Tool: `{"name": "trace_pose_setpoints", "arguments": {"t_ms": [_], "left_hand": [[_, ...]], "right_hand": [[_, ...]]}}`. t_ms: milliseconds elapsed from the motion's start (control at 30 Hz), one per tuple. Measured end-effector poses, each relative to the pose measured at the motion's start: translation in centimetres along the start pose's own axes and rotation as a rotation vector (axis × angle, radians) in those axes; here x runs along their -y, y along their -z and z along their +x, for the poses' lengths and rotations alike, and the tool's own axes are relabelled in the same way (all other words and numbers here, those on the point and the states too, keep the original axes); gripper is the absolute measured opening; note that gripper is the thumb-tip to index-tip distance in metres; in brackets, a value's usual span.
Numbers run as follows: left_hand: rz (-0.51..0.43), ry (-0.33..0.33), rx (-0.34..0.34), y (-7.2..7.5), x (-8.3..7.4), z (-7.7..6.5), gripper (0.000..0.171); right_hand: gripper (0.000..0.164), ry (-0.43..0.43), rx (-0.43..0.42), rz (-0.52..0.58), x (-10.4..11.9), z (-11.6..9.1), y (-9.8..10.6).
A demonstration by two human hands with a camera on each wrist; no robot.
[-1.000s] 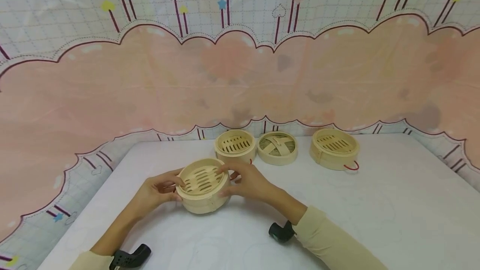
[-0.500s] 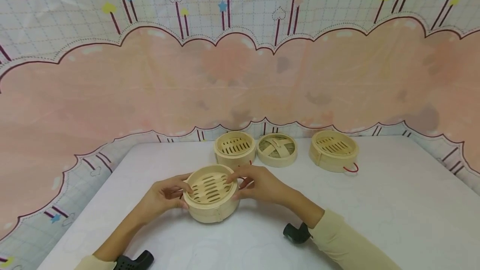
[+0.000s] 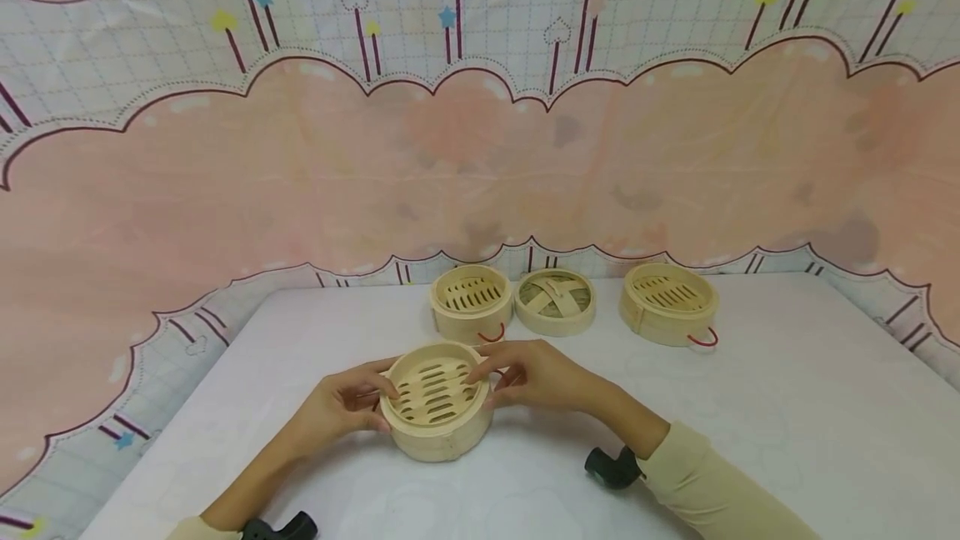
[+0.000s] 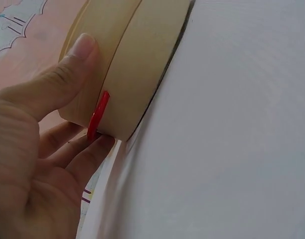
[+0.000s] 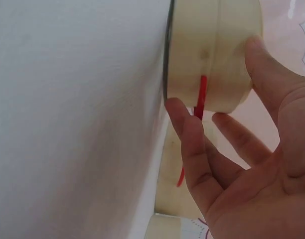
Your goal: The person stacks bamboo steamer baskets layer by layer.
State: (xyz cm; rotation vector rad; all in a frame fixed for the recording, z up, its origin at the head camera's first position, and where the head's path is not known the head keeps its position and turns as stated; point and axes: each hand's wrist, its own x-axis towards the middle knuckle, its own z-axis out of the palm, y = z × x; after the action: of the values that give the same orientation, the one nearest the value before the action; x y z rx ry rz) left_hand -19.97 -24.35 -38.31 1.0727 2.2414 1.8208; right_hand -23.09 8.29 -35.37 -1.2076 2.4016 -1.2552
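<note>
Both hands hold a round bamboo steamer basket (image 3: 438,442) low over the white table, its slotted floor facing up. My left hand (image 3: 341,405) grips its left side, one finger over the rim and the thumb on the outer wall. On the right side my right hand (image 3: 543,377) pinches the wall in much the same way. The left wrist view shows a red loop handle (image 4: 98,115) beside the left fingers. Another red loop (image 5: 202,94) shows by the right fingertips in the right wrist view. The basket's lower edge is close over the tabletop.
Behind the held basket stands a second steamer basket (image 3: 468,325) with a red loop. Beside it lies a woven bamboo lid (image 3: 555,325). A third basket (image 3: 667,328) is farther right. A patterned cloth (image 3: 480,173) hangs behind the white table (image 3: 787,407).
Both hands have carried the steamer basket to the right and nearer to me, keeping their grip. The things at the back of the table have stayed in place.
</note>
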Motion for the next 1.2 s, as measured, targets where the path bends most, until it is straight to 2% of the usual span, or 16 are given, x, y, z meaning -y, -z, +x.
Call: {"name": "trace_pose_setpoints", "arguments": {"t_ms": [167, 400, 567, 800, 933, 1100, 1200], "left_hand": [[-0.002, 0.004, -0.010, -0.1, 0.2, -0.2, 0.033], [-0.085, 0.095, -0.072, -0.4, 0.5, -0.4, 0.036], [-0.076, 0.073, -0.079, -0.6, 0.3, -0.6, 0.038], [-0.116, 0.135, -0.119, -1.6, -0.4, -1.3, 0.054], [-0.129, 0.131, -0.138, -1.8, -0.3, -1.6, 0.059], [-0.086, 0.116, -0.149, -2.0, -0.2, -1.7, 0.061], [-0.092, 0.113, -0.149, -2.0, -0.2, -1.6, 0.063]], "right_hand": [[0.031, 0.009, 0.023, 0.025, -0.4, -0.2, 0.1], [0.040, -0.007, 0.057, 0.027, -1.0, -0.5, 0.3], [0.041, -0.020, 0.079, 0.048, -1.0, -0.5, 0.4], [0.042, -0.029, 0.090, 0.073, -1.2, -0.4, 0.1], [0.043, -0.033, 0.098, 0.075, -1.2, -0.3, 0.1], [0.043, -0.036, 0.090, 0.051, -1.1, -0.3, 0.4], [0.041, -0.036, 0.081, 0.022, -1.2, -0.2, 0.5]]}}
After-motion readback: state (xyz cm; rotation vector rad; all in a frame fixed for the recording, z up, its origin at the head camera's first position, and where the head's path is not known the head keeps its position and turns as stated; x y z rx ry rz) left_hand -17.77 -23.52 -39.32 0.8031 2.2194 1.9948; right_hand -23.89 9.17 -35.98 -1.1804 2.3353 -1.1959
